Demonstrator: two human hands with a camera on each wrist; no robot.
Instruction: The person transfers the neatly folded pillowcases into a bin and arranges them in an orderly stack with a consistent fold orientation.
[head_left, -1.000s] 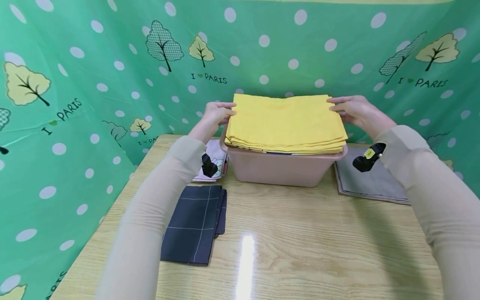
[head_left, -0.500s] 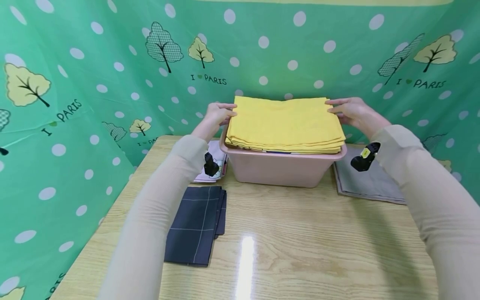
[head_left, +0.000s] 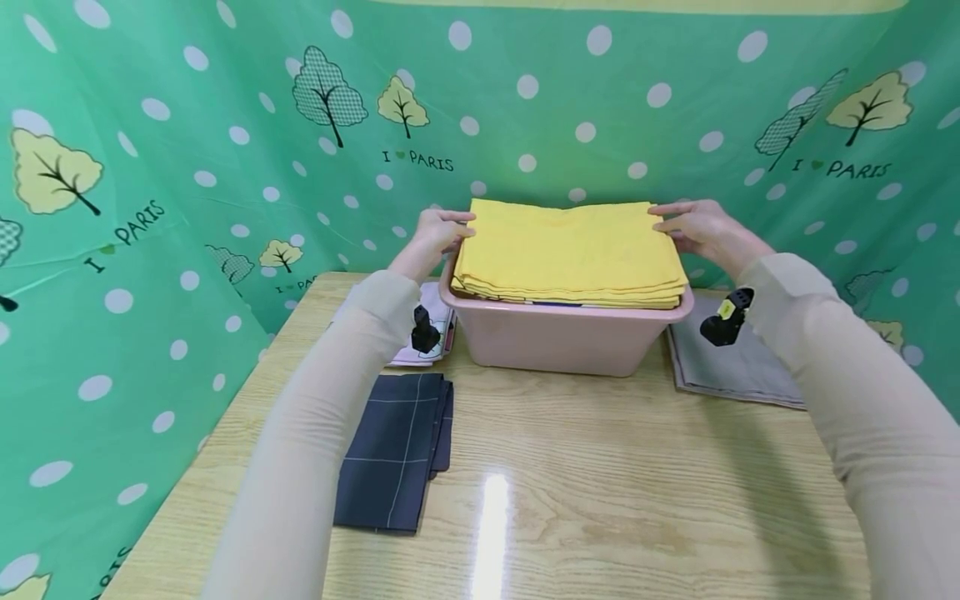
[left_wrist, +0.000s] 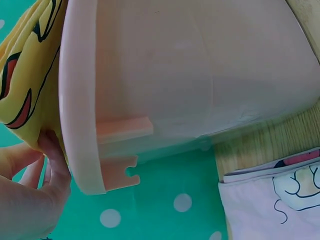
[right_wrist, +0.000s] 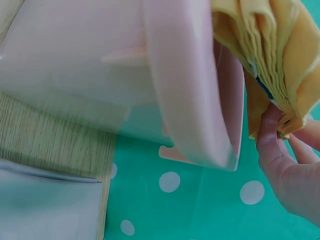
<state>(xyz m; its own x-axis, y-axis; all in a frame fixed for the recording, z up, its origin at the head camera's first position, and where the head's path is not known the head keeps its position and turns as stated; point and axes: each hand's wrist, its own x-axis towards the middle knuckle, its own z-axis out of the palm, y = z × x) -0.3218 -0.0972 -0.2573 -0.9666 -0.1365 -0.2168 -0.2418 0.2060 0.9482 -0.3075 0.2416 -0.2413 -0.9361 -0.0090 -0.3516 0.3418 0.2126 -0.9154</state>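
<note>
A folded yellow cloth [head_left: 566, 250] in several layers lies across the top of a pink plastic bin [head_left: 558, 337], its near edge at the rim. My left hand [head_left: 438, 236] pinches its far left corner. At the opposite far corner, my right hand [head_left: 703, 227] grips the cloth between thumb and fingers. Black outlines and red patches mark the underside of the cloth [left_wrist: 35, 90] in the left wrist view. The right wrist view shows bunched layers of the cloth [right_wrist: 272, 45] in my fingers, above the bin's rim [right_wrist: 187, 90]. What lies deeper in the bin is hidden.
A dark checked folded cloth [head_left: 393, 450] lies at the left of the wooden table [head_left: 600, 483]. A pale printed cloth [left_wrist: 270, 200] sits left of the bin, and a grey folded cloth [head_left: 738, 358] to its right. A green dotted curtain [head_left: 525, 108] hangs behind.
The far edge of the yellow cloth has come down slightly toward the bin, both hands lowering with it. My right hand has shifted a little to the left.
</note>
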